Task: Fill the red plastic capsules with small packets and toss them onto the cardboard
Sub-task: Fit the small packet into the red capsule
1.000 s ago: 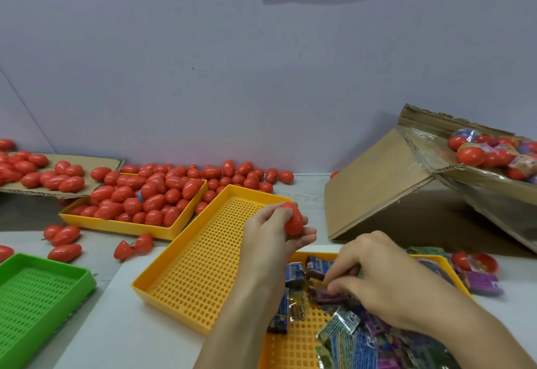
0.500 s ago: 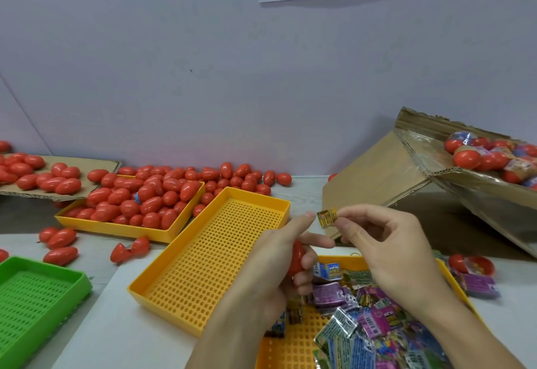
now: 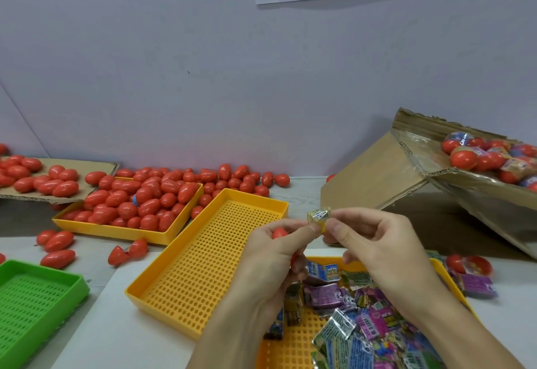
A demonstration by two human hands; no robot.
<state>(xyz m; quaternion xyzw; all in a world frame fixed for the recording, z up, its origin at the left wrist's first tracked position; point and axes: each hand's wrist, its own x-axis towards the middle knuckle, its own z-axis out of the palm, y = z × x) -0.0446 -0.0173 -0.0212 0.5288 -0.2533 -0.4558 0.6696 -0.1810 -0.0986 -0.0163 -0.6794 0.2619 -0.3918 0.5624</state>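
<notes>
While the left hand [image 3: 273, 255] grips a red plastic capsule [image 3: 279, 233], the right hand [image 3: 374, 249] pinches a small yellow foil packet [image 3: 319, 216] just right of and slightly above it.

Capsules [image 3: 139, 208] in tray [image 3: 122, 230] left, packets [image 3: 363, 319] front (rt), box [image 3: 377, 176] behind

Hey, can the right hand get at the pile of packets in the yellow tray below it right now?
Probably not yet: the right hand pinches a yellow packet. Nothing blocks the packets beneath it.
</notes>
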